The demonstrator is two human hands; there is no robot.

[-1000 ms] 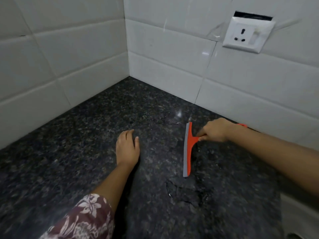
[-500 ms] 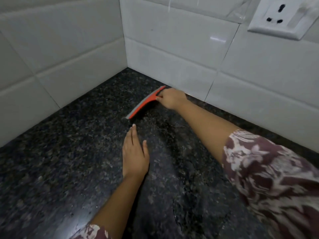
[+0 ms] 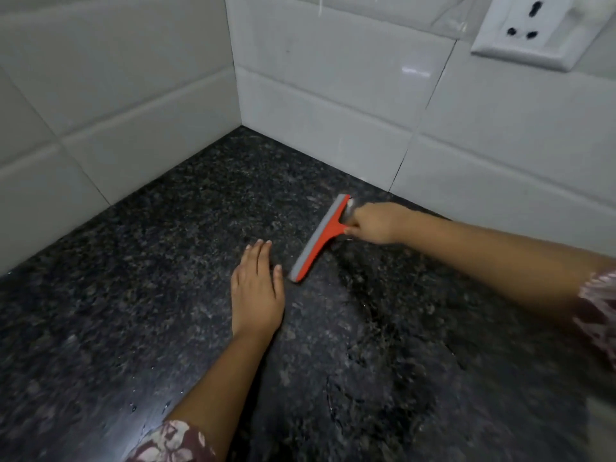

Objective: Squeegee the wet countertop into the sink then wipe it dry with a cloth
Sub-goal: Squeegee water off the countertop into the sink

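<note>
- Countertop [image 3: 140,295]: dark speckled stone filling the lower view, meeting white tiled walls [image 3: 333,95] in a corner at 12 o'clock; droplets at 7 o'clock and a wet sheen with puddle edges from centre toward 5 o'clock. Sink not in view.
- Wall socket [image 3: 530,28]: white, at 1 o'clock.
- Right hand [image 3: 375,225]: fingers clenched around the squeegee's handle, arm entering from 3 o'clock.
- Left hand [image 3: 256,291]: at centre, flat on the stone, fingers released and together, holding nothing, just beside the blade's near tip.
- Squeegee [image 3: 320,238]: orange, grey rubber edge on the stone, slightly above centre, lying from 1 toward 7 o'clock, near the back wall.
- Step, as judged: squeegeeing stage; cloth not seen, drying not begun.
- Next move, as judged: steady downward pressure and a pull toward 4 o'clock, where the water lies.
</note>
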